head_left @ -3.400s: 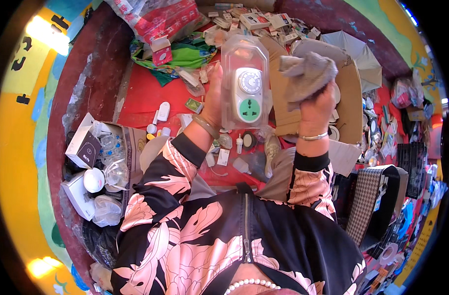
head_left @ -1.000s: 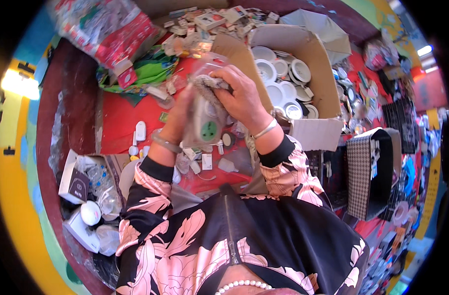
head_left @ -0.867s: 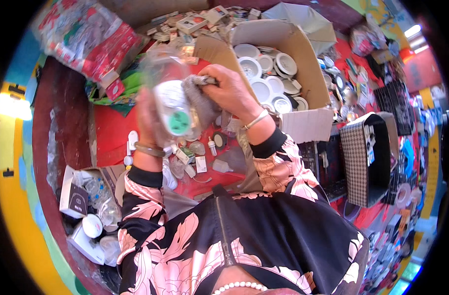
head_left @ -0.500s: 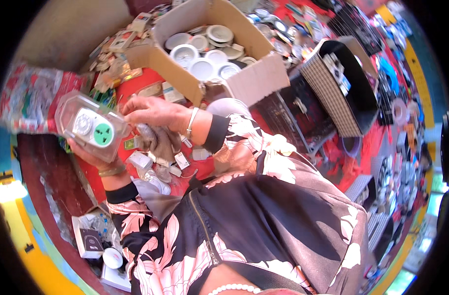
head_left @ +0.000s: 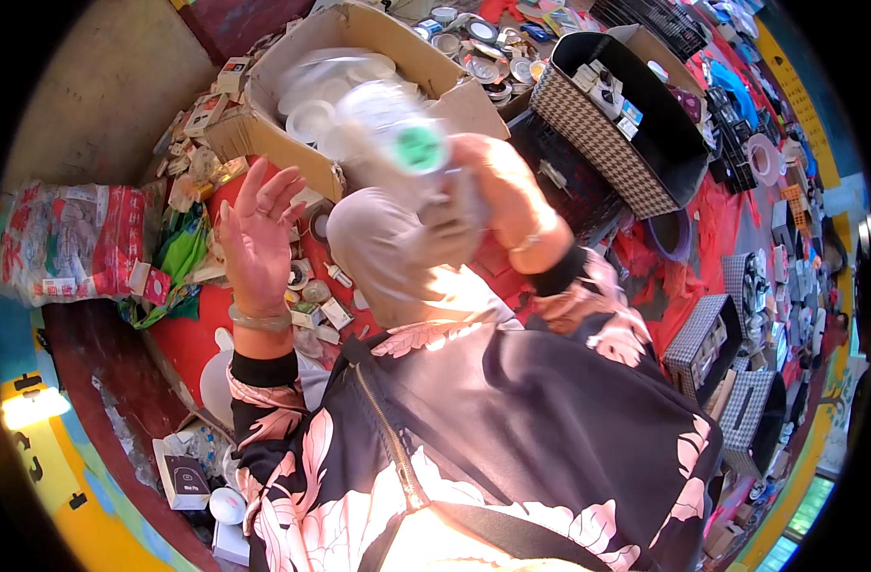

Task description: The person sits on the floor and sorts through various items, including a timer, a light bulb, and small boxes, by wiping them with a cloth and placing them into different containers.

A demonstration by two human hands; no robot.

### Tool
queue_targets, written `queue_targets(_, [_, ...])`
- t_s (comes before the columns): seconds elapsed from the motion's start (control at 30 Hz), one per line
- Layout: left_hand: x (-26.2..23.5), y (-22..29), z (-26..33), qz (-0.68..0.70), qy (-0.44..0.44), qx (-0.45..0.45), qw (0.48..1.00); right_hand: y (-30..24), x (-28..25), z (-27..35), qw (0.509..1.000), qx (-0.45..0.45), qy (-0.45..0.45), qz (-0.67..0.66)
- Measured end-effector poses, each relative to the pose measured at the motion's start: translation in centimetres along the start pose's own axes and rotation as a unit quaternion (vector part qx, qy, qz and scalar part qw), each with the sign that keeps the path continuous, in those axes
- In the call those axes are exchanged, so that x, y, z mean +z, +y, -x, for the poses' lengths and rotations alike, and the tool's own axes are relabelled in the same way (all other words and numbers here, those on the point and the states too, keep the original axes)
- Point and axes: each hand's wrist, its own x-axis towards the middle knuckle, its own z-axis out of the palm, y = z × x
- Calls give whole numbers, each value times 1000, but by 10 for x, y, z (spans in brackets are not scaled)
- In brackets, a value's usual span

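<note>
My right hand (head_left: 497, 181) grips a clear plastic pack holding a white timer socket with a green outlet face (head_left: 419, 149), smeared by motion. The pack is in front of the open cardboard box (head_left: 259, 95) of round white fittings. A grey-brown cloth (head_left: 447, 234) shows just below the pack at the same hand; whether the fingers hold it too is unclear. My left hand (head_left: 257, 238) is raised with fingers spread and palm up, holding nothing. It is nearest the small boxes and loose parts (head_left: 333, 310) on the red floor cover.
A houndstooth bin (head_left: 588, 119) with small packages stands right of the cardboard box, beside a black crate (head_left: 564, 191). At left lies a red and clear plastic bag (head_left: 69, 243) of items. More patterned bins (head_left: 702, 343) line the right side. A white box (head_left: 180, 477) sits lower left.
The timer socket pack has passed from my left hand to my right and moved rightward, over by the cardboard box. My left hand has let go and opened.
</note>
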Motion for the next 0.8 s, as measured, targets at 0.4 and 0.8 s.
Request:
queue_targets(0.4, [-175, -23, 89, -57, 341, -67, 936, 100, -314, 80, 836, 349, 392, 160])
queue_targets(0.8, [-208, 5, 155, -22, 528, 31, 848, 188, -397, -6, 530, 249, -44, 809])
